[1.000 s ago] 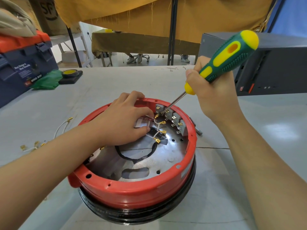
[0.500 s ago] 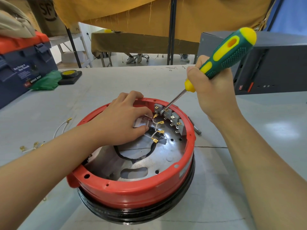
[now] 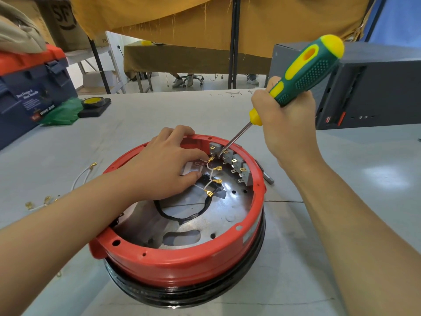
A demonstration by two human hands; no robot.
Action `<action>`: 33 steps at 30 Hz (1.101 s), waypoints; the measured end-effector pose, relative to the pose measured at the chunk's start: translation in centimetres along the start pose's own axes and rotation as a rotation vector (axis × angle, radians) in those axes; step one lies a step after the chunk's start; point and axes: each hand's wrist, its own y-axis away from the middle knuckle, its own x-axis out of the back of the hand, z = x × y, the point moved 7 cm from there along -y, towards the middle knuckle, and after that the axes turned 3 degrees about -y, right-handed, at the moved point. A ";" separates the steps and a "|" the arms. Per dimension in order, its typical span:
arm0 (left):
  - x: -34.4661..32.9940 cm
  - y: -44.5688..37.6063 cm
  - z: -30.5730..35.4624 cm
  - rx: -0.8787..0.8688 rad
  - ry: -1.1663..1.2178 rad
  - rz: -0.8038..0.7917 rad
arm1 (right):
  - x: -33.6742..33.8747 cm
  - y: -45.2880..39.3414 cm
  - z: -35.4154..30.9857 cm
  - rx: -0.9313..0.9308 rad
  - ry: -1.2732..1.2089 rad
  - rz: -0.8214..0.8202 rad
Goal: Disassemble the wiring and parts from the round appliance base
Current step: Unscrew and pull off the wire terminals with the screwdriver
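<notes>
Screwdriver [image 3: 303, 71] gripped in my right hand [image 3: 287, 131] bears its tip on the grey terminal block [image 3: 230, 158] at the far wall of the red round base [image 3: 182, 263] on the table, so while my left hand [image 3: 168, 169] pinches the white wires [image 3: 210, 173], I judge steady, light leverage best.

Grey worktable [image 3: 141, 124] under a mustard cloth [image 3: 205, 21] (frayed hem); far table [image 3: 182, 58], pale floor.

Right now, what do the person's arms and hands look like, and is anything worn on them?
Both forearms are bare as far as the picture shows: no sleeves in view. The left hand and right hand wear no gloves, and no rings, watch or bracelet show. The fingernails that can be seen look short and unpainted.
</notes>
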 end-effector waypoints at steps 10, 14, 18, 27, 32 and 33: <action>0.0 0.0 0.1 0.002 0.011 0.010 | 0.1 0.1 0.1 -0.029 0.005 0.029; 0.0 0.0 0.0 0.002 0.011 0.015 | 0.0 0.3 -0.1 -0.017 0.032 0.024; -0.1 0.0 -0.1 0.004 0.006 0.018 | -0.3 0.4 -0.3 -0.010 0.011 -0.041; -0.2 -0.1 -0.1 0.010 0.003 0.019 | 0.2 0.6 -0.7 0.016 0.093 0.091; -0.1 -0.1 -0.1 0.004 0.002 0.025 | 0.5 0.3 -0.4 -0.008 0.120 0.090; -0.1 -0.1 -0.1 0.004 0.003 0.024 | 0.5 0.3 -0.1 -0.027 0.106 0.085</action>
